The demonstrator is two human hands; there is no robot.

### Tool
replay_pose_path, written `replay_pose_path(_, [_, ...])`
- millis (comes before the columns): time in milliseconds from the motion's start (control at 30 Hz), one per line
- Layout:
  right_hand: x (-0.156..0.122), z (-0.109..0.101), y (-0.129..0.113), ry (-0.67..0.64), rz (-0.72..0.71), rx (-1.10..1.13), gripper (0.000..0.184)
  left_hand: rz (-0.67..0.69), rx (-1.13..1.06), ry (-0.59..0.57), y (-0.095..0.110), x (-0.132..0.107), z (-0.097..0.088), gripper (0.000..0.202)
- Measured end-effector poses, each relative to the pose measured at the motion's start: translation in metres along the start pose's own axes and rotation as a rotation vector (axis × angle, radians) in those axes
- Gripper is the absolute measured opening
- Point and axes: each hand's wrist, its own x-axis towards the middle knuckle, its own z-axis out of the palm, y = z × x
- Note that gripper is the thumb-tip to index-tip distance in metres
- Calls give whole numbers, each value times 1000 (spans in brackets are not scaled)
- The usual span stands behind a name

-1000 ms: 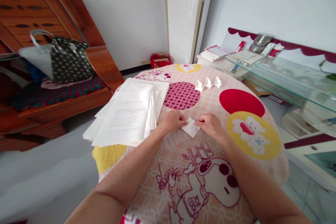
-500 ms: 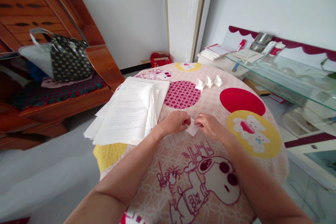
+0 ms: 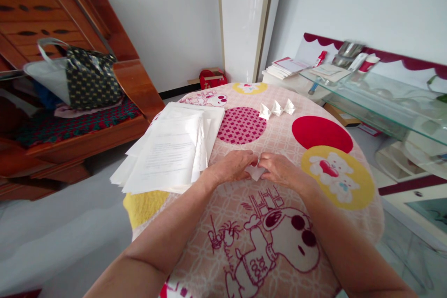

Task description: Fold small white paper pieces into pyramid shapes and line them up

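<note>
Between my two hands is a small folded piece of white paper (image 3: 257, 173), low over the patterned tablecloth (image 3: 223, 205). My left hand (image 3: 238, 165) grips its left side with bent fingers. On the other side, my right hand (image 3: 278, 168) pinches the paper between thumb and fingers. Much of the sheet is covered by my fingers, so its exact folds cannot be made out. Beyond my hands, three small folded paper shapes (image 3: 277, 108) with pointed tips stand in a row.
A loose stack of printed sheets (image 3: 164, 153) lies left of my left forearm, overhanging the table edge. On the right is a glass shelf (image 3: 384, 102) with cups and papers. A wooden bench (image 3: 129, 79) holding a bag (image 3: 92, 77) stands at left.
My hands have drawn closer together, and their fingers now cover more of the white paper. The three folded shapes and the sheet stack stay put.
</note>
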Motion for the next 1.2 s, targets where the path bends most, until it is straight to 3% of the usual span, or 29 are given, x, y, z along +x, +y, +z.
replay_pose_path(133, [0, -5, -5, -28, 14, 6, 11, 28, -12, 0, -1, -2, -3, 24])
replay_pose_path(333, [-2, -9, -6, -7, 30, 52, 22, -7, 24, -17, 3, -1, -4, 25])
replay_pose_path(600, [0, -8, -3, -49, 46, 16, 23, -21, 44, 6, 9, 0, -3, 7])
replay_pose_path(800, [4, -7, 0, -57, 29, -29, 29, -46, 78, 47, 11, 0, -2, 17])
replay_pose_path(1000, [3, -4, 3, -49, 29, -43, 29, -108, 79, 7, 16, 0, -4, 12])
replay_pose_path(1200, [4, -4, -1, 48, 111, -16, 27, -189, -12, 109, 6, 4, 3, 21])
